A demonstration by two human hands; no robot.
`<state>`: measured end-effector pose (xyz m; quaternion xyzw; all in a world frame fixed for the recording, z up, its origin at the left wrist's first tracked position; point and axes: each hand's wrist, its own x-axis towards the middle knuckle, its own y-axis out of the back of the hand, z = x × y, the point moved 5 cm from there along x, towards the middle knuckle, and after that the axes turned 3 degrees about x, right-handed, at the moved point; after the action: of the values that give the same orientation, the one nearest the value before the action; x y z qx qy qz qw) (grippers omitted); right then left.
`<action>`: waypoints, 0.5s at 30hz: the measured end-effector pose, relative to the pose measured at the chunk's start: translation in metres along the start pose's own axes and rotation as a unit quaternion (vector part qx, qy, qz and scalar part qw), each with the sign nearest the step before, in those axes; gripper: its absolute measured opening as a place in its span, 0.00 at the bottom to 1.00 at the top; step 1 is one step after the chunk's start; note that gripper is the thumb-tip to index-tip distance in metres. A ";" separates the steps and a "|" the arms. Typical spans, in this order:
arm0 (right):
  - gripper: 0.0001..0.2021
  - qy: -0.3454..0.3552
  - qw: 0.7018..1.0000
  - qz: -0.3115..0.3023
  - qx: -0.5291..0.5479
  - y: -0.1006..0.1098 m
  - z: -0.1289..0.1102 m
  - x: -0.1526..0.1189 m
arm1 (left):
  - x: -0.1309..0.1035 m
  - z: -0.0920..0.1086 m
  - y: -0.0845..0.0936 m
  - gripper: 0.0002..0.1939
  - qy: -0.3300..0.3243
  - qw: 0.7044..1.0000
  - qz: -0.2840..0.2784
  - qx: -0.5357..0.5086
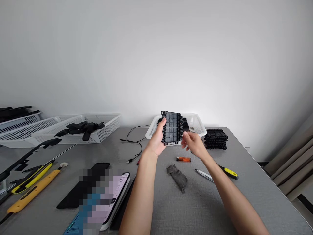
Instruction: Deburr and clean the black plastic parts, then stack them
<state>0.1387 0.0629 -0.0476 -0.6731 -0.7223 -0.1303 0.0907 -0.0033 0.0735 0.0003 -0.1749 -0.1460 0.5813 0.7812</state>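
Observation:
My left hand (157, 138) grips a black ribbed plastic panel (171, 127) by its left edge, thumb in front, and holds it up before the white basket. The panel's face is divided into squares, and rows of small teeth run down its sides. Close to the lower right edge is my right hand (193, 143), its fingers curled and thumb near the teeth. Whether it touches the panel, or pinches something small, I cannot tell. Behind, partly hidden, the white basket (199, 125) contains more black parts. A stack of similar black panels (216, 138) stands to the right.
Below my hands lie an orange lighter (184, 159), a grey cloth (178, 178), a white marker (204, 175) and a yellow-black tool handle (231, 173). Leftward are a black cable (134, 142), a phone (117, 199), a yellow-orange tool (34, 192) and a basket of black parts (107, 130).

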 end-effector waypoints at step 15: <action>0.31 -0.071 0.989 0.049 0.117 0.001 -0.017 -0.009 | 0.002 -0.004 0.009 0.22 -0.104 0.981 0.111 0.124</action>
<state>0.1393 0.0492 -0.0340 -0.6999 -0.7034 0.0083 0.1236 -0.0082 0.0769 -0.0075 -0.0304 -0.1328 0.6928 0.7081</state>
